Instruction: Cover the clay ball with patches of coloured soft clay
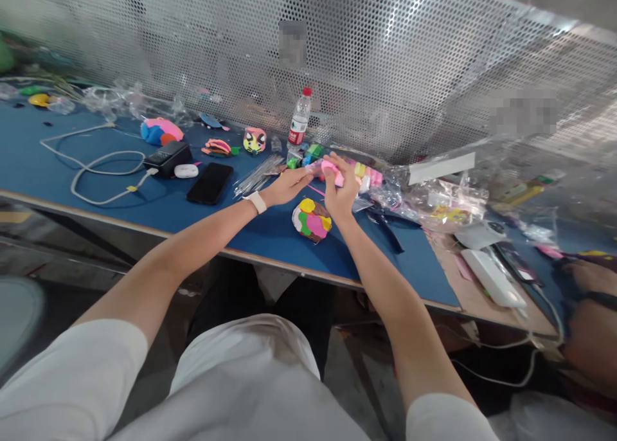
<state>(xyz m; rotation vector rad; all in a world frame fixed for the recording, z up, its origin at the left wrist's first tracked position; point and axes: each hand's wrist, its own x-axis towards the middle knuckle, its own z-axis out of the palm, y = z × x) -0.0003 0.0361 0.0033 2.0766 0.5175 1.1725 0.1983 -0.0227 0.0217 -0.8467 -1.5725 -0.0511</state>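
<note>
My right hand (341,187) is closed around a lump of soft pink modelling clay (331,171), fingers curled over its top. My left hand (288,186), with a pale band on its wrist, reaches in from the left; its fingertips pinch the edge of a clear plastic wrapper (315,167) beside the pink clay. Just below both hands, on the blue table, sits a rounded lump covered in yellow, green, pink, white and brown clay patches (312,220). Beyond my right hand lie more pink and yellow clay pieces (367,173) in clear plastic.
Behind stands a red-capped water bottle (299,119). Leftward are thin wires (258,176), a black phone (210,184), a black charger (168,159), and a painted clay face (254,141). Dark scissors (387,231) lie right. Another person's arm (592,319) shows at the right edge.
</note>
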